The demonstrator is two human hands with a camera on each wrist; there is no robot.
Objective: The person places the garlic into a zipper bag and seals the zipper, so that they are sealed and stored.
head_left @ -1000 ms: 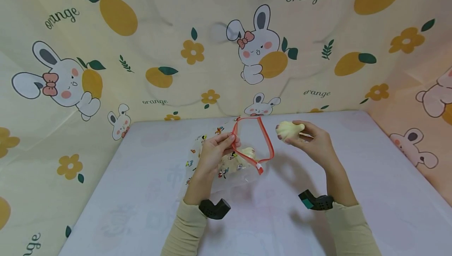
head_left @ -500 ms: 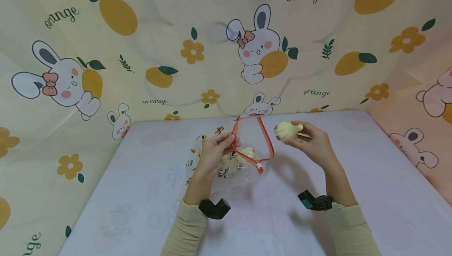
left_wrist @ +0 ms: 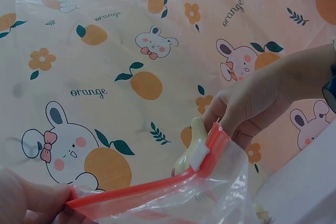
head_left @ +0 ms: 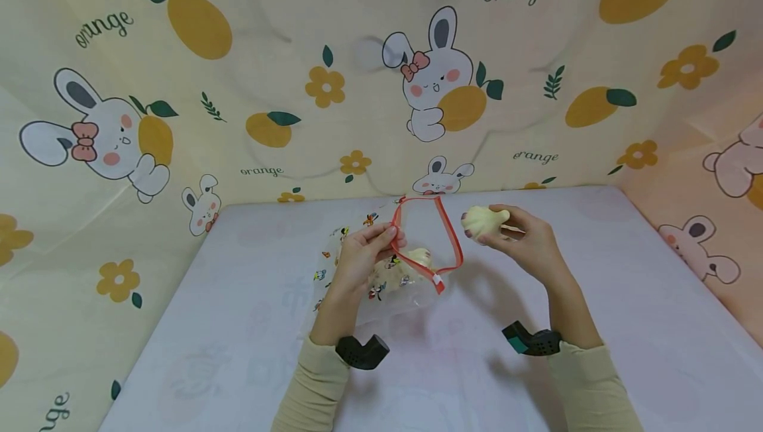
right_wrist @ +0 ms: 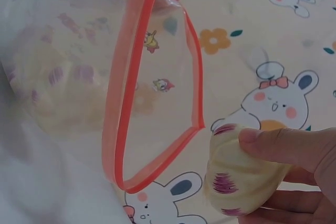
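Observation:
My left hand (head_left: 360, 256) pinches the red zip edge of a clear slider bag (head_left: 451, 236) with small cartoon figures printed on it. The mouth of the bag gapes toward the right, its white slider (left_wrist: 199, 156) at the near corner. Through the plastic shows pale garlic (head_left: 420, 258) lying inside, with purple marks in the right wrist view. A cream garlic bulb (right_wrist: 236, 171) with purple streaks is held by my right hand (head_left: 527, 240) between thumb and fingers. This bulb hangs above the table, just right of the bag's mouth and apart from it.
The white table (head_left: 238, 299) runs back to a cloth backdrop (head_left: 357, 54) printed with rabbits and oranges, which also lines the left and right sides. Black wrist cameras (head_left: 362, 352) sit on both wrists.
My right hand has shifted slightly left with the garlic bulb, closer to the bag's mouth. The left hand and the bag stay put.

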